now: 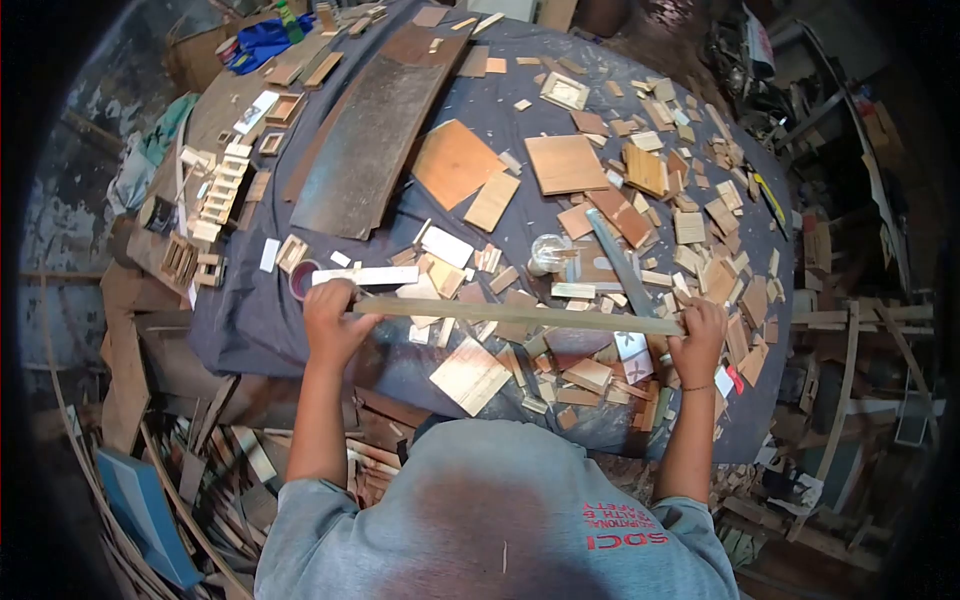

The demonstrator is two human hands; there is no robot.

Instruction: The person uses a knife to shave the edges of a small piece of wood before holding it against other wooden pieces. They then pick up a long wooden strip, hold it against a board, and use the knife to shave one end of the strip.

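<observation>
A long, thin wooden strip (520, 315) spans the space between my hands, held roughly level above the cloth-covered table. Its left end is gripped in my left hand (335, 315), beside a round reddish tape roll (302, 279) and a white-faced strip (365, 275). My right hand (700, 330) has its fingers closed on the other end. Beneath the strip lie small wood offcuts, among them a pale square board (469, 376). A grey saw-like blade (620, 262) lies behind the strip, near a clear round container (548, 255).
Dark cloth (250, 335) covers the table. A large dark curved board (375, 130) lies at the back left, with orange-brown panels (566, 165) right of it. Small wooden frames (180, 260) stand on the left. A blue panel (145, 515) and long strips lie below left.
</observation>
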